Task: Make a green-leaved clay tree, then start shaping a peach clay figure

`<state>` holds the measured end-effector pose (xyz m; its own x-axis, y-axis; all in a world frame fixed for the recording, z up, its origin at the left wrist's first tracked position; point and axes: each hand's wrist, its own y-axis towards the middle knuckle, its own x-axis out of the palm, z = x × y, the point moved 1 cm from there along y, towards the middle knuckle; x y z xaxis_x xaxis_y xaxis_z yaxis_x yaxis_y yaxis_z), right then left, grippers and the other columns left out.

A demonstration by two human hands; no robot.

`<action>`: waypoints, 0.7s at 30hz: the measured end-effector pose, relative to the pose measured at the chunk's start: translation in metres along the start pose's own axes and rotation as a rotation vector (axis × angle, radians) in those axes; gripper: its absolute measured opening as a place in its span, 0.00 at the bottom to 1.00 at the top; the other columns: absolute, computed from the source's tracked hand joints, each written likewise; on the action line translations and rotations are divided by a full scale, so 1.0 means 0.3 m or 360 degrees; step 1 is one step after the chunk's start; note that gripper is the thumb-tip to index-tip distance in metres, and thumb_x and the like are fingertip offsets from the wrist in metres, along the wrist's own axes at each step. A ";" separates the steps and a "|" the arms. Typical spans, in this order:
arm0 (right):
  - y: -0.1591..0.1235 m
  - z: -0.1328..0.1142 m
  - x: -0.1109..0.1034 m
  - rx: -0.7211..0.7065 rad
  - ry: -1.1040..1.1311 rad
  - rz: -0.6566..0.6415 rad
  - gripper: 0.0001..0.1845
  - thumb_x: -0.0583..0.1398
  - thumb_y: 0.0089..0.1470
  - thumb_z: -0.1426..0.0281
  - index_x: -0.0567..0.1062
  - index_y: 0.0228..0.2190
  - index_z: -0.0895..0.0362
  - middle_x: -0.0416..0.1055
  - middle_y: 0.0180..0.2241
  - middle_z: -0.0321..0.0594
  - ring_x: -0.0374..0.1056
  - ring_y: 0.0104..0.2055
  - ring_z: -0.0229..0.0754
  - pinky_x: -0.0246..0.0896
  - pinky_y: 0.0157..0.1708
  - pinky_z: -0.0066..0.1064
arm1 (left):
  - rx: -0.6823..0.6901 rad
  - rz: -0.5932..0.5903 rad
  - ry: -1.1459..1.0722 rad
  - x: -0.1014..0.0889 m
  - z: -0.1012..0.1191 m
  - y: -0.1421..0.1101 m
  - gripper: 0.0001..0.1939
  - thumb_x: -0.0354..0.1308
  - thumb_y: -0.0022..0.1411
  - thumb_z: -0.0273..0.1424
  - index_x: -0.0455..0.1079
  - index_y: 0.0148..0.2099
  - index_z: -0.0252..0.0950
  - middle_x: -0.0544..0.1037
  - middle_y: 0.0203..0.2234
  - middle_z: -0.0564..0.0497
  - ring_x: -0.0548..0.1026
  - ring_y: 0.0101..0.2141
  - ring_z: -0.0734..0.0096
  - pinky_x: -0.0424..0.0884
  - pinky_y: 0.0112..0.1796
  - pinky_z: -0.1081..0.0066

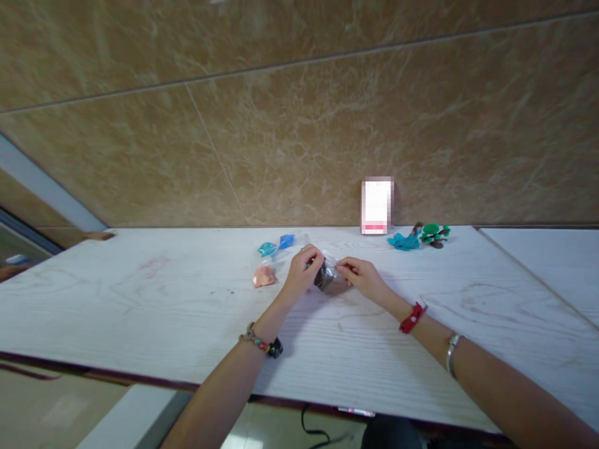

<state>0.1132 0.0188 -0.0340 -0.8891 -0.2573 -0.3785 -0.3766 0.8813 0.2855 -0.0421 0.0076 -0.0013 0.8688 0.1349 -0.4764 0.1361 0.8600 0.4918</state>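
Bag (324, 279), dark inside, sits between your two hands near the middle of the table (140, 312); you cannot tell whether it rests there or hangs just above. Your left hand (306, 263) grips it from its 9 o'clock side, and your right hand (361, 274) is narrow, fingertips pinching the clear edge near 3. Taking the bag as the dial's centre, you have an orange packet (264, 277) at 9, a teal packet (267, 249) at 10 and a blue packet (287, 241) between 10 and 11. A figure (405, 241) and a tree (434, 236) sit close together around 2. If you pull too hard, the thin bag could tear suddenly and spill toward 3. A slack left grip could let it twist; a tight one could squash what is inside. Your right hand, jerking toward 2, could topple the tree, which looks top-heavy.
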 end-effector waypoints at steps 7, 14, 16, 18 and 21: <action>0.218 -0.020 0.075 0.0102 -0.0396 0.0228 0.12 0.51 0.52 0.67 0.72 0.28 0.58 0.70 0.23 0.36 0.64 0.24 0.33 0.57 0.25 0.24 | -0.0088 0.0267 0.0856 -0.145 -0.106 0.019 0.11 0.45 0.56 0.27 0.57 0.22 0.36 0.63 0.20 0.53 0.64 0.27 0.71 0.58 0.31 0.71; 0.418 -0.008 0.118 0.0210 -0.0670 0.0167 0.10 0.54 0.48 0.75 0.75 0.31 0.60 0.74 0.35 0.44 0.67 0.40 0.40 0.57 0.40 0.28 | -0.0404 0.0515 0.1560 -0.198 -0.156 0.000 0.16 0.39 0.62 0.34 0.67 0.31 0.36 0.72 0.30 0.47 0.69 0.33 0.67 0.60 0.30 0.71; 0.458 -0.013 0.147 0.0235 -0.0693 0.0119 0.11 0.56 0.47 0.74 0.75 0.34 0.60 0.73 0.38 0.45 0.67 0.42 0.41 0.57 0.41 0.27 | -0.0407 0.0589 0.1617 -0.197 -0.161 0.002 0.18 0.38 0.63 0.34 0.68 0.32 0.35 0.73 0.31 0.46 0.70 0.33 0.66 0.60 0.30 0.71; 0.493 -0.018 0.178 0.0294 -0.0689 0.0085 0.12 0.57 0.47 0.73 0.75 0.35 0.61 0.73 0.38 0.46 0.67 0.42 0.41 0.58 0.40 0.27 | -0.0409 0.0600 0.1630 -0.196 -0.167 0.004 0.18 0.38 0.63 0.33 0.68 0.32 0.35 0.73 0.30 0.46 0.70 0.33 0.66 0.60 0.30 0.71; 0.536 -0.016 0.219 0.0448 -0.0638 0.0037 0.10 0.58 0.46 0.70 0.76 0.28 0.64 0.74 0.31 0.49 0.69 0.34 0.42 0.59 0.32 0.27 | -0.0385 0.0610 0.1639 -0.197 -0.177 0.006 0.19 0.38 0.63 0.33 0.68 0.32 0.34 0.73 0.29 0.46 0.70 0.33 0.65 0.61 0.31 0.70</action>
<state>-0.0070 0.1418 -0.0089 -0.7054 -0.1120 -0.6999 -0.2233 0.9723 0.0696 -0.1184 0.0273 -0.0110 0.0108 0.6565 -0.7542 -0.2486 0.7324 0.6339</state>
